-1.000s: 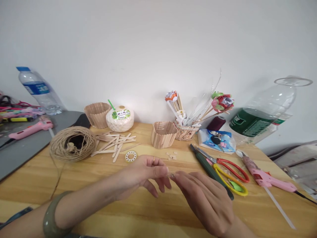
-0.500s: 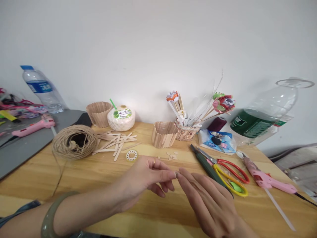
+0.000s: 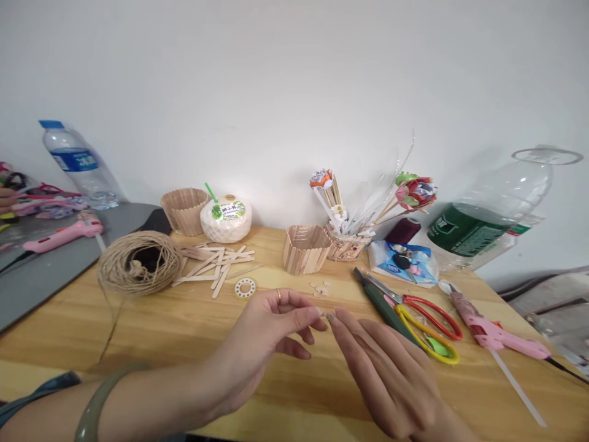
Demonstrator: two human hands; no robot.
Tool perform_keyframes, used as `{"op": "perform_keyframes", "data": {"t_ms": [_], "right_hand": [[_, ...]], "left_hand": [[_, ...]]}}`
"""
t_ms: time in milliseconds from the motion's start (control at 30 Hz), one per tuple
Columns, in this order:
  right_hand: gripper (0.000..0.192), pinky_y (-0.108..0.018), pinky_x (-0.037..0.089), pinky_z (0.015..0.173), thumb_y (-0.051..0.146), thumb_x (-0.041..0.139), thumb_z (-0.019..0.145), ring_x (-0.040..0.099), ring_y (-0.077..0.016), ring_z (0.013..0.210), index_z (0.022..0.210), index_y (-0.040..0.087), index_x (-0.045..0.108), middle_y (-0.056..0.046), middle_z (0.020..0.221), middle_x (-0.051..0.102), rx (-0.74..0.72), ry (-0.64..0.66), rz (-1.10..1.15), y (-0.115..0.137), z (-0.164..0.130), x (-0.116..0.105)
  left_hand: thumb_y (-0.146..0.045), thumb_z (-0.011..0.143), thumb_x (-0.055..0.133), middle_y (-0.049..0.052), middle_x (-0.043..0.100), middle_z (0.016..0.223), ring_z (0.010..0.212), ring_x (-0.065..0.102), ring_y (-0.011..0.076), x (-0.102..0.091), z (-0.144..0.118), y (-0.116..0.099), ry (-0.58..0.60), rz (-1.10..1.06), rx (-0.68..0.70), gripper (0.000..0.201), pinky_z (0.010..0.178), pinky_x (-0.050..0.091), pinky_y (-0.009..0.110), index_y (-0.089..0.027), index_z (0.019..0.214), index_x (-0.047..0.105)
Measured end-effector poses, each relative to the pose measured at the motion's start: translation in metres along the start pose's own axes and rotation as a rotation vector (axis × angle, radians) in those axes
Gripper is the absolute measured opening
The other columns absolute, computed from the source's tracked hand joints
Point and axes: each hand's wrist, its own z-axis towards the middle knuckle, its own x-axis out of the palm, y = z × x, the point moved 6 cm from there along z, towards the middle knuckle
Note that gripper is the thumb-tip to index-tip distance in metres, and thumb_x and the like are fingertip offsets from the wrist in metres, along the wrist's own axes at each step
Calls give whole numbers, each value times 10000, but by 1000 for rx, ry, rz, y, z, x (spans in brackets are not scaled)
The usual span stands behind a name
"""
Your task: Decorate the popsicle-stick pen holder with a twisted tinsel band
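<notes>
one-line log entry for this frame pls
left hand: pinching tiny piece | right hand: fingertips on same piece | over wooden table | nearby: scissors, stick cup, twine ball

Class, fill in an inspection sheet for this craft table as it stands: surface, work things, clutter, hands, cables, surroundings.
Surface: wooden table, grey mat at its left end.
Work things: tiny pale piece pinched between both hands' fingertips; too small to identify.
Clutter: twine ball, loose craft sticks, two stick-built cups, scissors, pink glue gun, coconut drink, tipped bottle.
Hands: left hand with ring and bangle, right hand; fingertips meet at the piece.
Cables: black cord from the glue gun.
Surroundings: plain white wall; another person's hand at far left.
</notes>
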Motion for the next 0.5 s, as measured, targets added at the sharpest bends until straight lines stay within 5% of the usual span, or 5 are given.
{"op": "perform_keyframes", "data": {"t_ms": [500], "right_hand": [[291, -288, 477, 605, 49, 325, 894, 672, -179, 668, 889, 45, 616, -117, 770, 735, 35, -6, -12, 0, -2, 3]], "left_hand": [[-176, 592, 767, -29, 581, 609, 603, 533, 67, -3, 8, 9, -87, -68, -12, 203, 612, 422, 194, -131, 646, 576]]}}
